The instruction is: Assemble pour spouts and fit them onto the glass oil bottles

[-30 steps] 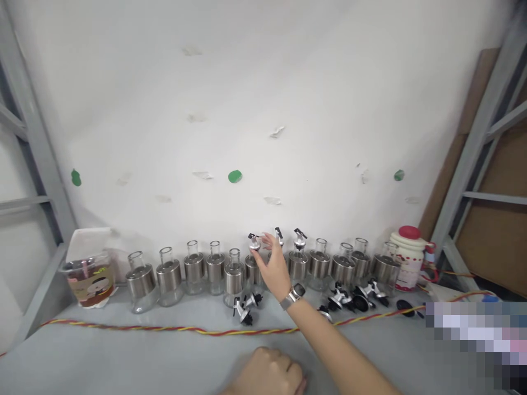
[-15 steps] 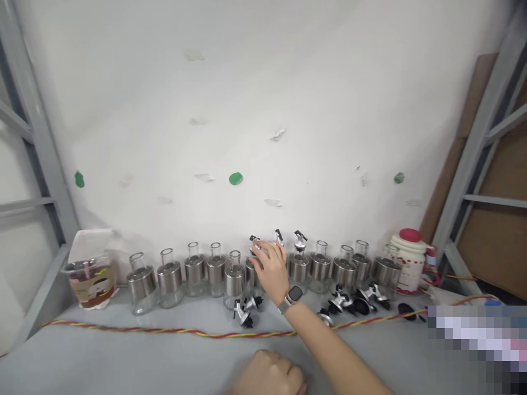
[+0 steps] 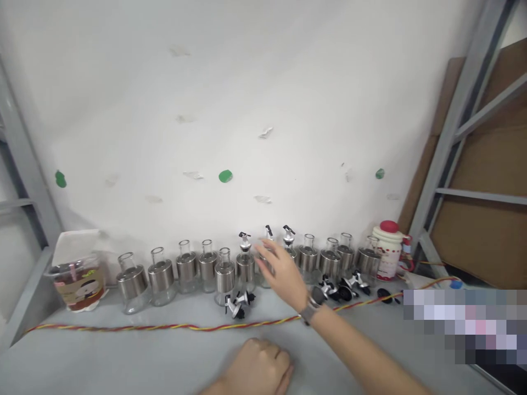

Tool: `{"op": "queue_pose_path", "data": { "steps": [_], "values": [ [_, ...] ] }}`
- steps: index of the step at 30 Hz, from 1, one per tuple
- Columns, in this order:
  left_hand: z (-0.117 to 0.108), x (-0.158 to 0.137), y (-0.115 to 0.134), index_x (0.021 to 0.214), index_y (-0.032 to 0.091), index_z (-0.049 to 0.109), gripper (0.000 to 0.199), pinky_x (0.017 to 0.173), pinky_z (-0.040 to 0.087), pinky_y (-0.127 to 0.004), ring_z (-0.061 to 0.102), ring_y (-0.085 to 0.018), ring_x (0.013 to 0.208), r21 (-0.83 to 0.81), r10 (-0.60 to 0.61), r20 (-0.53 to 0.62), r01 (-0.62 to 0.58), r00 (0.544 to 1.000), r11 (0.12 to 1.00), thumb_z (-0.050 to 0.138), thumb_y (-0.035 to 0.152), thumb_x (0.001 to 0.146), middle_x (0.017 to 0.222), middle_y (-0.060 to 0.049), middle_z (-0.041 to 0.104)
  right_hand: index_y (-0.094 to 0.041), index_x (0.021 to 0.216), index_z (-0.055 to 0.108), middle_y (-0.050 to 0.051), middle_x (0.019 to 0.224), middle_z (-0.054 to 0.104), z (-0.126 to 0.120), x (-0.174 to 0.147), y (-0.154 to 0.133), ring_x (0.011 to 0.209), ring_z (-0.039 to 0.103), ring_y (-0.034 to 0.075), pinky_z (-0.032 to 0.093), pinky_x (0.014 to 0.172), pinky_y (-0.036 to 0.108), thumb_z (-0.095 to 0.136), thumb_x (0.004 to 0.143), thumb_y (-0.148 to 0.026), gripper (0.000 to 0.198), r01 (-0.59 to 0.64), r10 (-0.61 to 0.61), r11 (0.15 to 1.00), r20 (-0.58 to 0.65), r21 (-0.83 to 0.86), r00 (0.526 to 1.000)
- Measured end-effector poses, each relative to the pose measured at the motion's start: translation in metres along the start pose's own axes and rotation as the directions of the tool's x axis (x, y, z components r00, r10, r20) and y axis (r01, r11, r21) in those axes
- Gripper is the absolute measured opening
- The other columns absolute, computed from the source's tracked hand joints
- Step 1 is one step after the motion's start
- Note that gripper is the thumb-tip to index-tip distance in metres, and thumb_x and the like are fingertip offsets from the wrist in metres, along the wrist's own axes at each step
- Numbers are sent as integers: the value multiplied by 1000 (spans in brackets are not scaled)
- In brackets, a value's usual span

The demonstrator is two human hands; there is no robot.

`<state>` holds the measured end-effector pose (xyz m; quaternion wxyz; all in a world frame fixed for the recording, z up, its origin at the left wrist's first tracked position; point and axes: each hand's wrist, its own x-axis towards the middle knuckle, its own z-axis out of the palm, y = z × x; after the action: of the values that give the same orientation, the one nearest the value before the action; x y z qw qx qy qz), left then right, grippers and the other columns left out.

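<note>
My right hand (image 3: 284,271), with a watch on its wrist, hovers over the row with its fingers apart and nothing in them. Just left of its fingertips stands a glass bottle with a steel sleeve (image 3: 246,267), topped by a silver and black pour spout (image 3: 245,240). Behind the fingers another spout (image 3: 269,232) tops a bottle largely hidden by the hand, and a third spout (image 3: 289,235) sits to its right. My left hand (image 3: 259,365) rests on the grey surface as a closed fist; no object shows in it. Loose spouts (image 3: 237,305) lie before the bottles.
Several open-necked bottles (image 3: 161,277) line the wall on both sides. More loose spouts (image 3: 356,281) lie at right, near a cream jar with a red lid (image 3: 388,249). A drink cup (image 3: 78,285) stands far left. A twisted red-yellow cord (image 3: 164,328) crosses the surface.
My right hand has drawn back to the right from the spout on the middle bottle, leaving it standing in the neck. The view has shifted slightly right; my left fist stays low.
</note>
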<state>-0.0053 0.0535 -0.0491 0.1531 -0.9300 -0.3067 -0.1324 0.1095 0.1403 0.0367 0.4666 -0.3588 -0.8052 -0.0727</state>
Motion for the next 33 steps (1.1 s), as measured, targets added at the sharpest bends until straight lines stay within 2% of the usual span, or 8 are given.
{"op": "queue_pose_path", "data": {
  "steps": [5, 7, 11, 18, 22, 25, 28, 33],
  "values": [
    [-5, 0, 2, 71, 19, 54, 8, 49, 40, -22, 61, -14, 54, -12, -35, 48, 36, 998, 999, 51, 22, 78, 65, 2, 65, -21, 96, 60, 5, 86, 60, -64, -50, 39, 76, 57, 18, 45, 70, 30, 41, 83, -25, 23, -308, 330, 943, 207, -128, 921],
    [-6, 0, 2, 70, 19, 54, 9, 51, 41, -22, 61, -15, 56, -17, -53, 61, 54, 997, 998, 50, 22, 78, 66, 1, 65, -20, 91, 61, 5, 88, 59, -69, -74, 53, 75, 57, 17, 44, 69, 28, 43, 81, -28, 22, -370, 402, 915, 310, -159, 861],
    [-6, -1, 2, 71, 20, 54, 11, 54, 44, -24, 62, -16, 59, -33, -61, 81, 64, 995, 997, 48, 22, 80, 68, 2, 65, -17, 72, 59, 5, 72, 59, -52, -104, 61, 64, 55, 18, 41, 59, 27, 47, 76, -46, 32, -541, 606, 794, 308, -276, 733],
    [-3, 0, 0, 71, 19, 55, 9, 50, 44, -23, 62, -16, 57, -4, -39, 82, 39, 996, 999, 51, 22, 78, 66, 1, 66, -18, 68, 54, 5, 72, 59, -30, -95, 49, 72, 56, 20, 40, 65, 29, 53, 72, -32, 15, -507, 527, 850, 275, -147, 804],
    [-4, 2, 0, 71, 19, 55, 8, 50, 44, -23, 62, -16, 56, 0, -38, 90, 38, 995, 999, 52, 23, 78, 66, 1, 66, -17, 89, 53, 2, 70, 61, -34, -85, 56, 67, 59, 18, 44, 59, 29, 52, 70, -34, 26, -713, 601, 644, 394, 276, 695],
    [-8, 2, 1, 71, 19, 54, 10, 52, 44, -23, 62, -16, 58, -15, -42, 106, 44, 993, 999, 50, 23, 79, 68, 1, 66, -16, 101, 53, 0, 70, 60, -45, -76, 64, 62, 60, 15, 46, 55, 26, 55, 68, -33, 37, -755, 578, 520, 486, 399, 655],
    [-13, 0, 3, 73, 20, 54, 12, 55, 44, -24, 61, -16, 60, -41, -61, 114, 66, 992, 997, 46, 21, 81, 69, 1, 65, -12, 102, 57, -1, 59, 59, -60, -64, 74, 53, 57, 14, 45, 49, 26, 56, 68, -34, 40, -676, 569, 660, 369, 327, 734],
    [-18, -3, 5, 75, 19, 53, 19, 57, 43, -24, 60, -15, 62, -64, -77, 112, 85, 991, 994, 38, 22, 86, 68, -1, 63, -11, 101, 55, 7, 75, 65, -89, -44, 99, 67, 61, 17, 48, 58, 29, 52, 70, -29, 35, -638, 616, 741, 165, 211, 770]
  ]
}}
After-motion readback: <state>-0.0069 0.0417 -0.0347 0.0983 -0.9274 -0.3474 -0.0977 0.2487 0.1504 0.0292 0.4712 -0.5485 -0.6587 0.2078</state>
